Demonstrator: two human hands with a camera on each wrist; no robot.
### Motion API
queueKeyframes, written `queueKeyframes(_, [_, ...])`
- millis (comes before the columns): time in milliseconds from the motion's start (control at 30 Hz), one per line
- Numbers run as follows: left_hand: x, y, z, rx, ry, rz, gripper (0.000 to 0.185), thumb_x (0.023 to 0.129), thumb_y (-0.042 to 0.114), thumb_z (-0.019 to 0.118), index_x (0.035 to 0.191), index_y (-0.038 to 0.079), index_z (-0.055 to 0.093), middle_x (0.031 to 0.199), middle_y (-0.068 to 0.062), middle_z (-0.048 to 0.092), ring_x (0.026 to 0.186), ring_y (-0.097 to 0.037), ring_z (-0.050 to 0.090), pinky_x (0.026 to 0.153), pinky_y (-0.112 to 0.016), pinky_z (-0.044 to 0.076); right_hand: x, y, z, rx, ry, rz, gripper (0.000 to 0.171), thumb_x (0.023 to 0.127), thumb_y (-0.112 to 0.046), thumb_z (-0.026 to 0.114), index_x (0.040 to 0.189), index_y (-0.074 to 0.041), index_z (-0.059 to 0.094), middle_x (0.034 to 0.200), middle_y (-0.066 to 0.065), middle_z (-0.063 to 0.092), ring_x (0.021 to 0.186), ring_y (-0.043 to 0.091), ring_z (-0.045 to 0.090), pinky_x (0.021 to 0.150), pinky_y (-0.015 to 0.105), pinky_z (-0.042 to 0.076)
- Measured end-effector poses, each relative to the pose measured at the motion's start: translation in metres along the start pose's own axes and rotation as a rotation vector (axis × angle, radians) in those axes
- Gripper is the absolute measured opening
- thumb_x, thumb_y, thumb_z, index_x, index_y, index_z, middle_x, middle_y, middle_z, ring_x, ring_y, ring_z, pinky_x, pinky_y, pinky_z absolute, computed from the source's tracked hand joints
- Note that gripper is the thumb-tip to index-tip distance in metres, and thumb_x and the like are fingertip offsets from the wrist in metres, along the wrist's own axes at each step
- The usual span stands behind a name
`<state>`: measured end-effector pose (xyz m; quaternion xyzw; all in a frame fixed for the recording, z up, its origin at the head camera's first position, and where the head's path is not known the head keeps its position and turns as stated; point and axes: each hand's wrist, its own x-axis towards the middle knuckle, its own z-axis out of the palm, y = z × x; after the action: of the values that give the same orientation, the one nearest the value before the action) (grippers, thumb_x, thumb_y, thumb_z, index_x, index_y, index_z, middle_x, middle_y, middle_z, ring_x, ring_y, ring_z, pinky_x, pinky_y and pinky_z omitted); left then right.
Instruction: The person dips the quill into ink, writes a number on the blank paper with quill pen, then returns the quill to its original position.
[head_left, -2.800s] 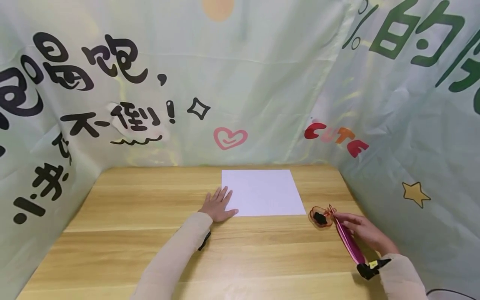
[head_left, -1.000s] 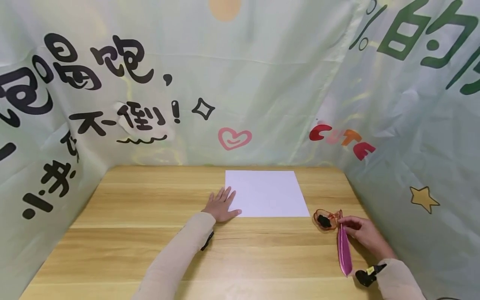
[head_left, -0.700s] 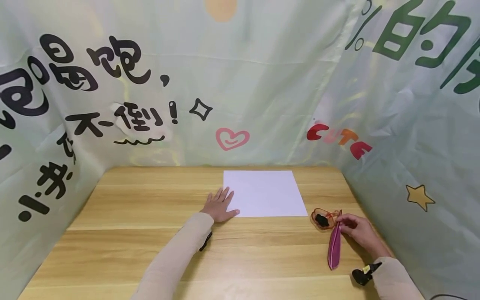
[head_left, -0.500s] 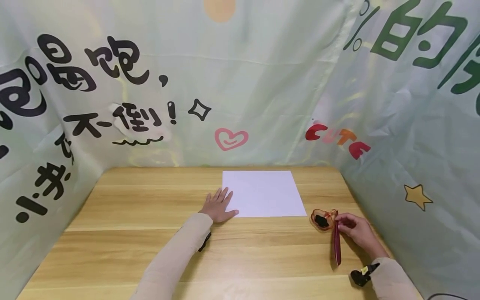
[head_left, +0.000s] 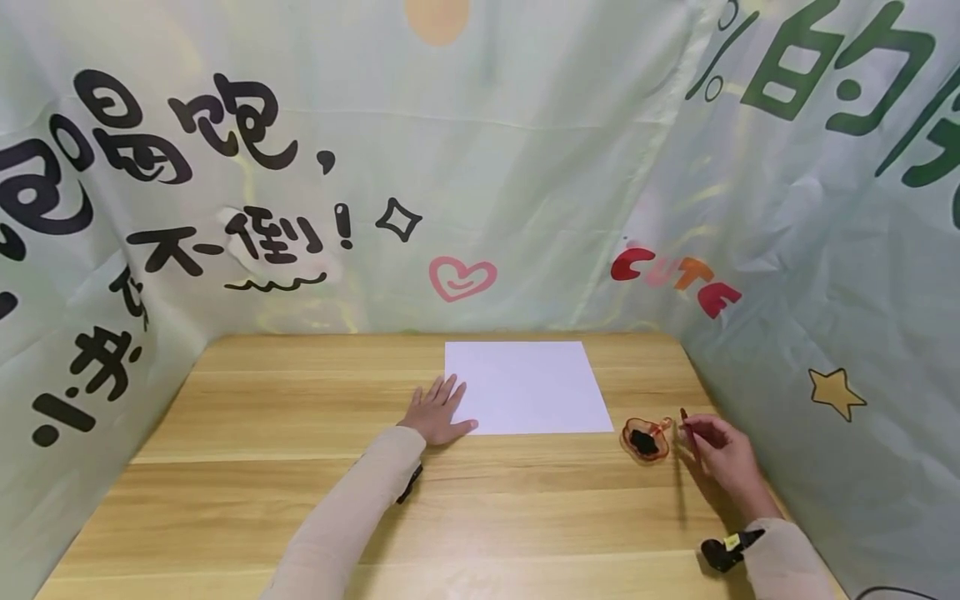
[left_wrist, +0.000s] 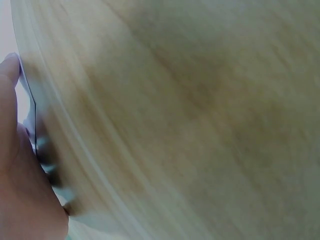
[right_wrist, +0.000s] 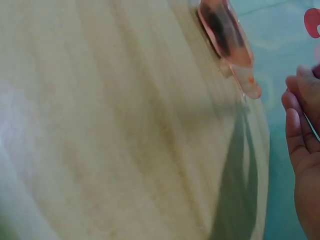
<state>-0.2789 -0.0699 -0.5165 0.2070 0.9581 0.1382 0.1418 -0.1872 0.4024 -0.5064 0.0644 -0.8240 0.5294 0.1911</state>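
Now my right hand (head_left: 718,446) pinches the thin dark-red quill pen (head_left: 686,423), light, slippery, lower right; left hand (head_left: 437,412) flat, pinning flimsy white paper sheet (head_left: 527,387).

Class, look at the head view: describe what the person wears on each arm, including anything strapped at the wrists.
Both arms wear long, close-fitting beige sleeves reaching the wrists. Both hands, left hand and right hand, are bare, with no gloves or rings visible. A small black device with a yellow mark sits at the right wrist; a dark piece shows under the left.
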Motion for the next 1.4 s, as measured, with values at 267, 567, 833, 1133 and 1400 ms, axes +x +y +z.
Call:
queueKeyframes(267, [0.013,-0.01,0.012,0.036,0.006,-0.018,0.086,0.091,0.072,0.032,0.155,0.026,-0.001,0.161,0.002,-0.01,0.147,-0.023,-0.01,0.115,-0.057,-0.003,0.005,-0.017,0.005,0.626,0.001,-0.173,0.018,0.083,0.027,0.051,0.101,0.025,0.052,0.094,0.011,0.071,0.087,0.015,0.07,0.075,0.019,0.054])
queueKeyframes(567, [0.008,-0.006,0.006,0.014,0.002,-0.017,0.085,0.091,0.07,0.035,0.156,0.024,0.002,0.161,0.001,-0.007,0.148,-0.023,-0.008,0.115,-0.057,-0.002,0.005,-0.005,0.001,0.249,0.123,-0.023,0.017,0.087,0.008,0.062,0.103,0.012,0.057,0.091,-0.008,0.071,0.08,0.001,0.067,0.07,0.012,0.051])
queueKeyframes(833, [0.007,-0.006,0.003,0.01,0.003,-0.01,0.085,0.092,0.069,0.034,0.156,0.023,0.004,0.162,0.0,-0.006,0.148,-0.023,-0.007,0.115,-0.057,-0.001,0.008,-0.004,0.002,0.295,0.163,0.089,0.011,0.088,0.004,0.064,0.098,0.005,0.059,0.086,-0.007,0.073,0.078,0.004,0.069,0.069,0.014,0.052])
queueKeyframes(1133, [0.009,-0.009,0.008,0.026,0.007,0.0,0.087,0.091,0.072,0.03,0.156,0.022,0.002,0.162,-0.001,-0.008,0.148,-0.025,-0.009,0.115,-0.056,-0.003,0.007,-0.015,0.0,0.308,0.025,0.111,0.003,0.093,-0.003,0.06,0.095,-0.001,0.061,0.085,-0.004,0.073,0.08,0.003,0.067,0.072,0.014,0.05])
queueKeyframes(1400, [0.006,-0.008,0.006,0.021,0.011,0.003,0.085,0.092,0.069,0.033,0.156,0.021,0.005,0.162,-0.002,-0.005,0.148,-0.025,-0.006,0.115,-0.056,-0.001,0.005,-0.012,-0.002,0.314,-0.08,0.117,0.016,0.099,-0.011,0.052,0.106,-0.001,0.062,0.093,-0.005,0.072,0.088,0.002,0.067,0.077,0.014,0.051])
